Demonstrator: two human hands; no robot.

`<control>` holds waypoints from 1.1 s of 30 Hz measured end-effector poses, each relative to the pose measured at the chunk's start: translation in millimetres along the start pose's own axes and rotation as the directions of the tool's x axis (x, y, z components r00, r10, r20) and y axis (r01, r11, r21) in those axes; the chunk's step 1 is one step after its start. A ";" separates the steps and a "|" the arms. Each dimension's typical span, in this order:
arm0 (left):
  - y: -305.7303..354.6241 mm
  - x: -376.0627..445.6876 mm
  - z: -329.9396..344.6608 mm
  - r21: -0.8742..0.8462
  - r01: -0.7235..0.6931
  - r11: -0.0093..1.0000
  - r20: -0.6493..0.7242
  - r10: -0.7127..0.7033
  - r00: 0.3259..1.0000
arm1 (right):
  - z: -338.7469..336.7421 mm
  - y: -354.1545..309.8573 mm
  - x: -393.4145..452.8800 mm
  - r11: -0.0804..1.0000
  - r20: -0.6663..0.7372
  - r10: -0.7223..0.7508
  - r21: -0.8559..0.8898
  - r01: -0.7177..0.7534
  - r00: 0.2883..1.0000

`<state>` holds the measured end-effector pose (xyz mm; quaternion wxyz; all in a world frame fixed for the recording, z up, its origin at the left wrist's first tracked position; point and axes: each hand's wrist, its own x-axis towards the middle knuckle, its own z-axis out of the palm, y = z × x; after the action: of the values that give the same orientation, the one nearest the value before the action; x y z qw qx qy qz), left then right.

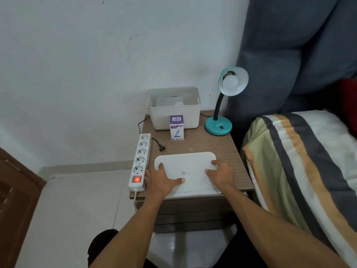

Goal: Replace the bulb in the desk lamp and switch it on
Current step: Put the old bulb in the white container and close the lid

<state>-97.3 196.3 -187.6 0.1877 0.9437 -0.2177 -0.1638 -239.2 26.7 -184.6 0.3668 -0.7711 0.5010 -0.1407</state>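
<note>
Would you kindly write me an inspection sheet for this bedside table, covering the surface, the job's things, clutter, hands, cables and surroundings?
Surface: wooden bedside table, crowded but orderly.
Job's things: teal desk lamp at the back right, bulb fitted and unlit; bulb box upright in front of the white bin.
Clutter: white lid lying flat at the front edge; another bulb seems to lie inside the bin.
Hands: left hand and right hand both rest flat on the lid.
Cables: lamp plug lies loose, unplugged; power strip along the left edge, switch glowing red.
Surroundings: white wall, striped bedding to the right.
</note>
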 end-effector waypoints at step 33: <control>81.4 171.4 -157.5 -0.319 -0.404 0.857 -0.478 0.222 0.850 | -36.9 -184.4 156.1 0.954 -0.162 -0.265 0.101 0.283 0.950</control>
<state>81.7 92.0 -54.0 0.4479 0.8460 -0.2868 0.0374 -65.8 -83.5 -52.3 0.3528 -0.7968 0.4047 -0.2773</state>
